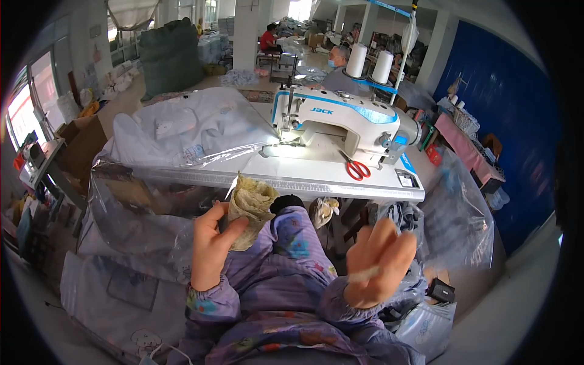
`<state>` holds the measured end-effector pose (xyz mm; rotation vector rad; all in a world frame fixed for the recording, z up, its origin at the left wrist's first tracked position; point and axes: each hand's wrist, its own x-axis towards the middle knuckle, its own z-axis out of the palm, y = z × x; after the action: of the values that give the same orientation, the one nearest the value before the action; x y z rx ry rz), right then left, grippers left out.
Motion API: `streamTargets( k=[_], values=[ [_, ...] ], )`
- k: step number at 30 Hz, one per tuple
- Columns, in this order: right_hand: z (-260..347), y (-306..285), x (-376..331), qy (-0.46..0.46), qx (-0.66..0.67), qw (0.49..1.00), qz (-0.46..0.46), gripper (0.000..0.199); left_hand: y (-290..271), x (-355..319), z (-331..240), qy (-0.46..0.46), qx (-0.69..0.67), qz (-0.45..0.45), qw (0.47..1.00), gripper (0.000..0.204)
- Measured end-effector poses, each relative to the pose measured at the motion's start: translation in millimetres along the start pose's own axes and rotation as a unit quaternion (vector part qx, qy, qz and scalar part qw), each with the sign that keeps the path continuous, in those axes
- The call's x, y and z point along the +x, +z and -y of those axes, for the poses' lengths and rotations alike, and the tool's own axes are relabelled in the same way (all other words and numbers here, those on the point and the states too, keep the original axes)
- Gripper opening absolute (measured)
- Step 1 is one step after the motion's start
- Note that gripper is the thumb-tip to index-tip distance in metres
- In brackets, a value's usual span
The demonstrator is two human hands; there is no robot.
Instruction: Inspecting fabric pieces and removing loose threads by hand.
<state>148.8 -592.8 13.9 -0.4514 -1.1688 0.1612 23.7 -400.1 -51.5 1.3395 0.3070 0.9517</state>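
Note:
My left hand (214,243) is closed around a folded, greenish-tan flatbread (252,207) with a rough, flaky surface. It is held upright over my lap, in front of the sewing table's near edge. My right hand (378,264) is raised on the other side, apart from the flatbread and blurred by motion. Its fingers are curled in, and a pale streak shows by them; what it is I cannot make out. Beyond both hands, a white and blue sewing machine (340,112) stands on the white table (316,173), its lamp lit.
Red-handled scissors (358,169) lie on the table under the machine's arm. Clear plastic-covered pale fabric (188,125) spreads over the table's left side and hangs down. Two white thread cones (369,64) stand behind the machine. Farther back sits a masked person (338,67).

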Motion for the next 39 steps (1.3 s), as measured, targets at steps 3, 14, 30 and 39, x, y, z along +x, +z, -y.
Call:
streamTargets(
  k=[3, 14, 30, 39],
  values=[
    [3, 8, 15, 0.013, 0.162, 0.96, 0.229, 0.008, -1, 0, 8, 0.021, 0.052, 0.013, 0.998, 0.021],
    [17, 48, 26, -0.058, 0.223, 0.939, 0.255, 0.004, 1, -2, 3, 0.02, 0.035, 0.006, 0.999, 0.024],
    [12, 11, 8, -0.022, 0.041, 0.989, 0.137, 0.018, -1, -5, 4, -0.018, 0.005, 0.035, 0.999, 0.018],
    [-20, -11, 11, 0.02, -0.227, 0.97, -0.083, 0.014, -1, -5, -7, 0.189, 0.313, 0.054, 0.929, 0.021]
  ],
)
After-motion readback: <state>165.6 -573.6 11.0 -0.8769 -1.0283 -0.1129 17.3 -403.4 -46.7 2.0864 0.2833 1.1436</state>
